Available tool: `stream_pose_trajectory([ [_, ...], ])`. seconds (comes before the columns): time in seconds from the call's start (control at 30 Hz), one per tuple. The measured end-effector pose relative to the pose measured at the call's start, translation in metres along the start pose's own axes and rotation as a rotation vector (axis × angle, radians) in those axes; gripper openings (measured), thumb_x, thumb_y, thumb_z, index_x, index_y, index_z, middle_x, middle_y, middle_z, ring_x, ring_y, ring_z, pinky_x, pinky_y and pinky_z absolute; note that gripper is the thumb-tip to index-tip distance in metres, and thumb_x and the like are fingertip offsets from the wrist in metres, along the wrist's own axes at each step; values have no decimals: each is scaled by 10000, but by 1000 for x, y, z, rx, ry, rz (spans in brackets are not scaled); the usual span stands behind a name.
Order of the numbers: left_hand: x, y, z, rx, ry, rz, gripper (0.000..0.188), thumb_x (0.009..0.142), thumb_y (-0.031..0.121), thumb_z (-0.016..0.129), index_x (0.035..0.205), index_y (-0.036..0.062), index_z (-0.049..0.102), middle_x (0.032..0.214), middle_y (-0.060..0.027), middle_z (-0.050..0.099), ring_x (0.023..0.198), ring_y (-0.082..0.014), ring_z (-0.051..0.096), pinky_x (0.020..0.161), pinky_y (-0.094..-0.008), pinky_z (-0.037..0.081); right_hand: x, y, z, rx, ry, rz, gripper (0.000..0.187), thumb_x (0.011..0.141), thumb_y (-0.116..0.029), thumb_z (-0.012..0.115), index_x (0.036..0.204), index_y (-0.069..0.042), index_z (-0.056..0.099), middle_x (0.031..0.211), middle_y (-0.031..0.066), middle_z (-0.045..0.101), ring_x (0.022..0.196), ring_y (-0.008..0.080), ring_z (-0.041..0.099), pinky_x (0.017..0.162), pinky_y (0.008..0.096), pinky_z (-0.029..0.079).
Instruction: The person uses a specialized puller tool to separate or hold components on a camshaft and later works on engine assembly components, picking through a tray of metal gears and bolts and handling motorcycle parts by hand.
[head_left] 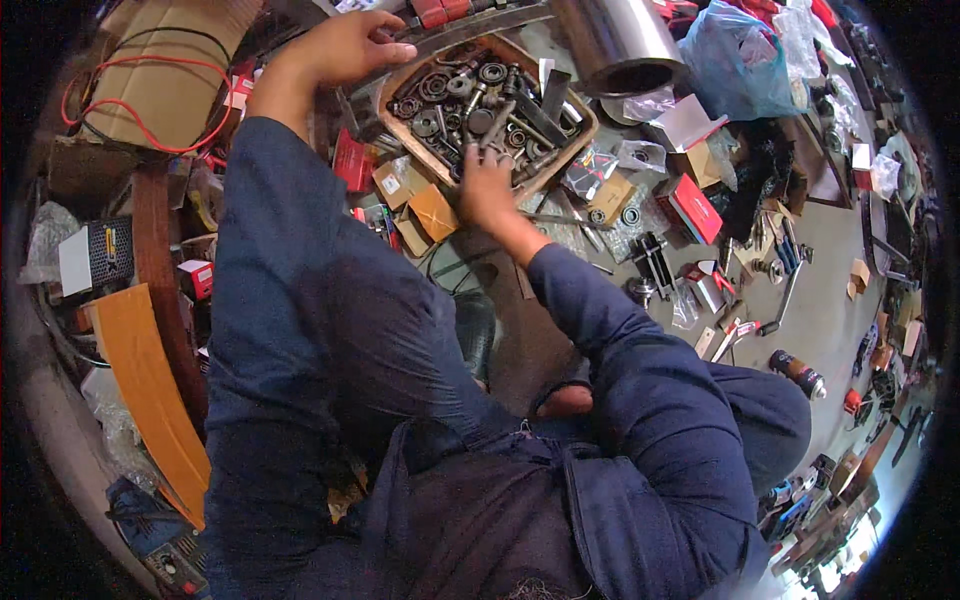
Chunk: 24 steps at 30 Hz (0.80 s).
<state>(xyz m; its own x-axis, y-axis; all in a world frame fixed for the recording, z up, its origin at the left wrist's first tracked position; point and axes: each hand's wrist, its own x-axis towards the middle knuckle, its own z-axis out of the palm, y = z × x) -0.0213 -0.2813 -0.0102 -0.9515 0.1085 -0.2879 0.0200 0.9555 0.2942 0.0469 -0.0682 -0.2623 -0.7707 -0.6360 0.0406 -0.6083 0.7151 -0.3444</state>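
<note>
A shallow wooden tray (545, 178) at the top middle is heaped with metal parts such as bearings (434, 86), rods and dark flat bars (541, 124). My right hand (487, 190) reaches over the tray's near edge, its fingers a little apart and touching the parts. A grey rod-like piece (497, 122) lies at its fingertips; I see no firm grip on it. To the left of the tray, my left hand (345, 48) is open beside a metal bar (470, 30), with thumb and fingers apart. Nothing shows in it.
A large shiny metal cylinder (625, 40) stands just beyond the tray. Small boxes, including a red one (692, 208), and bagged bearings lie to the right. A blue plastic bag (740, 60) sits farther back. At left are a cardboard box (165, 70) and an orange-brown strip (150, 385).
</note>
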Motion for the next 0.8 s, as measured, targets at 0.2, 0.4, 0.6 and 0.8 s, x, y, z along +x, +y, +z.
stream_pose_trajectory([
  [0.2,-2,19,-1,-78,39,-22,680,828,467,729,1306,13,562,1128,-210,672,1019,-284,662,901,-381,512,12,1,40,544,14,-152,833,683,-82,722,1437,-31,374,1513,297,276,1356,560,262,1130,512,310],
  [0.4,-4,4,4,-118,55,-41,678,828,455,733,1312,15,558,1138,-205,670,1030,-279,657,906,-381,509,27,17,19,779,3,-125,590,762,-17,623,1339,-36,500,1405,235,457,1297,455,404,1036,515,390],
  [0.6,1,-4,11,-173,96,-51,676,829,442,737,1322,19,551,1148,-199,668,1044,-276,652,911,-382,506,36,18,0,205,228,0,679,696,-51,658,1353,-30,488,1379,294,424,1226,468,444,1035,497,389],
  [0.8,-16,33,-7,-157,42,-149,677,831,428,740,1333,19,541,1164,-197,662,1058,-274,644,920,-386,500,39,9,-6,446,-144,-31,448,766,-32,591,1211,-30,533,1037,239,620,987,416,585,884,486,482],
])
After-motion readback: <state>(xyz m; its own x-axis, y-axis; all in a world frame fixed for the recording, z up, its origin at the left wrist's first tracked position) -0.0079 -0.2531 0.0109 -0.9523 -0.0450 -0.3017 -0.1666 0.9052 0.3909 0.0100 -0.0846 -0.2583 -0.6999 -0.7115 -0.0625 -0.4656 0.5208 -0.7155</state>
